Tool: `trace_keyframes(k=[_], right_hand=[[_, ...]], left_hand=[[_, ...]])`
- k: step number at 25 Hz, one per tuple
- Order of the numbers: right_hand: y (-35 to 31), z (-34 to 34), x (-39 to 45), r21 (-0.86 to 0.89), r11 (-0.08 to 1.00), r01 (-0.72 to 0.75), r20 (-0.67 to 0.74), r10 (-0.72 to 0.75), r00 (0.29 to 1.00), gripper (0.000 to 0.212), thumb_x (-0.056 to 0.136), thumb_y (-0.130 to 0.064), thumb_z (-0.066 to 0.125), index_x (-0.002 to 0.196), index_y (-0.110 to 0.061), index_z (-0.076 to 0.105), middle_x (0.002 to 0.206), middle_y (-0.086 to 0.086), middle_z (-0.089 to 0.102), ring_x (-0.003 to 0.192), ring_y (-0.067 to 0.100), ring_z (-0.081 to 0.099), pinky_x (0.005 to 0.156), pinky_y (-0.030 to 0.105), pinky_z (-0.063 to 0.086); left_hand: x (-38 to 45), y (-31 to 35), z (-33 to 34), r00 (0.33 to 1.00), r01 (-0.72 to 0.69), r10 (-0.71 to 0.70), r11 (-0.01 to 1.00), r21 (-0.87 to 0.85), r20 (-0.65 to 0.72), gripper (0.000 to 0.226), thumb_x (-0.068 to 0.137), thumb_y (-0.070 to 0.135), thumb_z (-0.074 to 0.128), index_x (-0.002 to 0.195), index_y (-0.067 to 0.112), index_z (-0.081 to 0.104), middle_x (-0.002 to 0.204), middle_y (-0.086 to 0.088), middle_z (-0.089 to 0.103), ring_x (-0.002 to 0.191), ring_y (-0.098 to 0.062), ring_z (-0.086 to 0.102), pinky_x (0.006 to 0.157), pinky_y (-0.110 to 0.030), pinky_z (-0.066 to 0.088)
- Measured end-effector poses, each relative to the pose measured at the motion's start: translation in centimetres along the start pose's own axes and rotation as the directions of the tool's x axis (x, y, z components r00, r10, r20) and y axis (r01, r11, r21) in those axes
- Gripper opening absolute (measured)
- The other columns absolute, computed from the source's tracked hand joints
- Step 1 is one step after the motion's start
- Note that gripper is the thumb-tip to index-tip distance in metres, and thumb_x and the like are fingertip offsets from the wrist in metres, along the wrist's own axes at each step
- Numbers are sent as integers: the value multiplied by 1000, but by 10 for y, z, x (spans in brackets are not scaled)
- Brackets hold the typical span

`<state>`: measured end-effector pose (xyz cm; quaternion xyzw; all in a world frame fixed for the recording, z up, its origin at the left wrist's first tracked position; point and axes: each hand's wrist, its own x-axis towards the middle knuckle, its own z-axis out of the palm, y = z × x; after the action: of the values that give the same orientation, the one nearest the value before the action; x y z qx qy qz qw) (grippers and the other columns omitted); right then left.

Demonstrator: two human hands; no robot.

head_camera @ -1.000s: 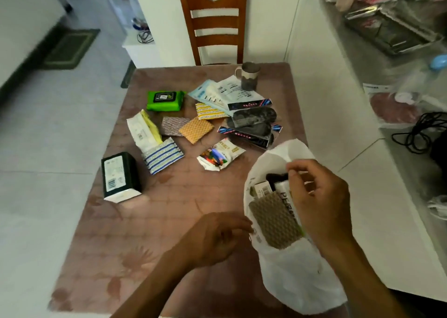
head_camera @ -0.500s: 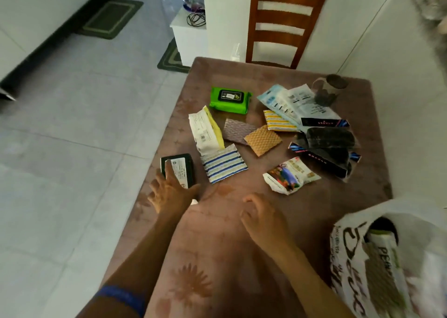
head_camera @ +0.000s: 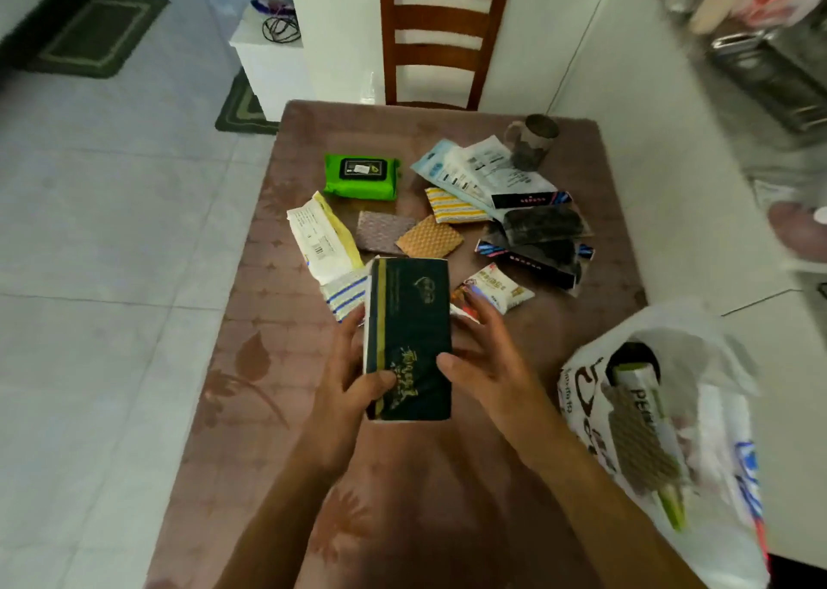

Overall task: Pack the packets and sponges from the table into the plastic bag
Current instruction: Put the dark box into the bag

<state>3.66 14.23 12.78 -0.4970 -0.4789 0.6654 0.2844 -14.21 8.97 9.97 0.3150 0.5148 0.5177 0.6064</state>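
Dark green packet lifted over the table's near half, bag waiting at the right edge.

The left hand grips the dark green packet with thumb on its face; the right hand, fingers nearly straight, touches its right side. It looks light, soft-wrapped yet blocky: best held across its long sides and slid endwise into the plastic bag.

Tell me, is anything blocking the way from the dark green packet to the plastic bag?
Nothing visible does. The dark green packet is held above the table, with only the right hand beside it toward the plastic bag, whose mouth gapes open.
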Motion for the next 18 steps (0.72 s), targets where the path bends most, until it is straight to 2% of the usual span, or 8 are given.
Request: trace_keyframes(k=[4,6,7,9,11,13,15,18], right_hand=[[-23,-78,-75,275,957,88,-76,-70,995,79,69,-27,79,138,-37,42,127,3,65,113,27,64,89,48,54],[-19,-132,-114,293,948,122,-216,-59,975,85,62,-32,82,137,-38,43,125,3,66,110,29,66,85,52,56],[-14,-159,-130,264,953,147,-275,-72,959,84,63,-28,81,137,-39,43,124,1,66,109,27,66,84,49,57],[-1,-208,-156,62,985,159,-295,-134,946,82,67,-21,77,136,-45,40,124,-10,64,112,18,64,85,40,58],[16,-243,-162,-264,961,84,-195,-138,971,89,65,-30,82,137,-51,34,131,-21,54,118,8,56,91,34,55],[39,-266,-150,-567,823,-31,-175,-83,981,94,64,-44,83,139,-50,27,139,-19,46,123,10,50,98,35,51],[56,-276,-128,-797,592,-121,-218,-95,971,97,64,-55,78,142,-43,21,143,-9,44,122,18,50,101,40,46],[66,-268,-85,-908,418,26,-90,-256,962,95,68,-54,74,144,-38,20,148,-5,40,130,23,43,110,45,33]], left_hand=[[-24,23,104,919,-95,60,993,72,390,78,77,33,64,146,37,28,137,14,54,123,-14,57,88,-31,54],[-23,13,151,903,-102,12,977,188,430,53,85,42,58,136,40,44,130,14,59,119,-10,58,85,-23,52],[-19,2,173,930,-129,-3,934,333,368,42,87,49,54,128,42,53,127,14,60,118,-9,57,85,-22,51],[-7,-32,212,980,-154,6,654,741,198,39,85,60,54,119,41,59,135,10,52,126,-12,47,96,-30,47],[3,-64,236,993,-84,-42,413,907,111,48,86,56,57,129,33,54,142,1,46,128,-18,44,104,-36,42],[10,-82,246,994,-1,-97,400,916,44,59,90,49,56,142,26,40,146,-3,43,130,-21,44,107,-39,40],[15,-88,248,997,-4,-66,408,913,34,66,91,42,58,148,25,30,152,-4,38,136,-22,40,111,-42,37],[15,-82,250,996,-90,28,453,887,87,72,88,24,64,149,29,25,154,-3,36,137,-24,40,110,-45,39]])
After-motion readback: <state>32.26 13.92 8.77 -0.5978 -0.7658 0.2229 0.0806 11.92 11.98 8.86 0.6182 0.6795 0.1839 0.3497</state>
